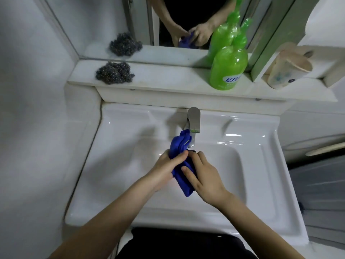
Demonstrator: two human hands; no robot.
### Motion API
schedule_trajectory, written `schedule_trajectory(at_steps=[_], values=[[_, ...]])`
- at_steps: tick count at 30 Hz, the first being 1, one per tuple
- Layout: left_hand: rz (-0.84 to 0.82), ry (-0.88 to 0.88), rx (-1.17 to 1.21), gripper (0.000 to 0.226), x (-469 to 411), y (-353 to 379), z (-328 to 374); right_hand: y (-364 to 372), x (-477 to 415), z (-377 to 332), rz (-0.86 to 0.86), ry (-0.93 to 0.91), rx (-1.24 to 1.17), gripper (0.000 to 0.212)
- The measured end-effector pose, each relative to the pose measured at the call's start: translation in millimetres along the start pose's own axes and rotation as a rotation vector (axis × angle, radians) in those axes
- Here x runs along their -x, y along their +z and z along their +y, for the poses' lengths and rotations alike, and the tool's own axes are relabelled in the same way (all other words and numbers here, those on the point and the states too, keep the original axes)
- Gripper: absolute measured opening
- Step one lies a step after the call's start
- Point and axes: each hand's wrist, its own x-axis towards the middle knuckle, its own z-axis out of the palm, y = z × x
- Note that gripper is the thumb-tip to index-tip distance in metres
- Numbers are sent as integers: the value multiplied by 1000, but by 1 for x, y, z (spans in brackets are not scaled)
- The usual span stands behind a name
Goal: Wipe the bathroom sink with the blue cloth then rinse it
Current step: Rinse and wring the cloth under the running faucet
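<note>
The blue cloth (180,146) is bunched into a long roll above the basin of the white sink (119,165), its upper end just under the spout of the steel faucet (194,120). My left hand (166,169) is wrapped around the cloth's left side, thumb across it. My right hand (203,176) presses fingers on the cloth's right side and lower part. The cloth's lower end hangs between both wrists. Whether water runs from the spout I cannot tell.
A shelf (168,79) behind the sink carries a steel-wool scourer (113,72) at left, a green soap bottle (228,68) at right and a beige cup (287,70) further right. A mirror (104,25) stands above the shelf. A wall closes the left side.
</note>
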Motion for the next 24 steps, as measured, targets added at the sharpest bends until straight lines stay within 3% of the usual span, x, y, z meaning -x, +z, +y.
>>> schedule_trajectory(at_steps=[3, 9, 13, 17, 19, 22, 24], values=[[89, -7, 40, 34, 2, -2, -18, 9, 4, 0, 86, 228, -390, 14], [84, -8, 221, 40, 12, -19, -6, -3, 5, 5, 183, 512, -717, 16], [13, 10, 200, 43, 20, -19, 13, -20, -11, 9, -28, 643, -1139, 43], [45, 49, 175, 42, 15, -23, 17, -30, -14, -4, -228, 642, -1383, 36], [188, 49, 50, 43, 7, -26, 10, -25, -16, -8, -193, 612, -1390, 36], [390, 6, -193, 53, 1, -29, -1, -12, -20, -8, -2, 616, -1155, 31], [400, 33, -285, 51, 2, -28, -2, -6, -21, -7, 61, 597, -1064, 24]])
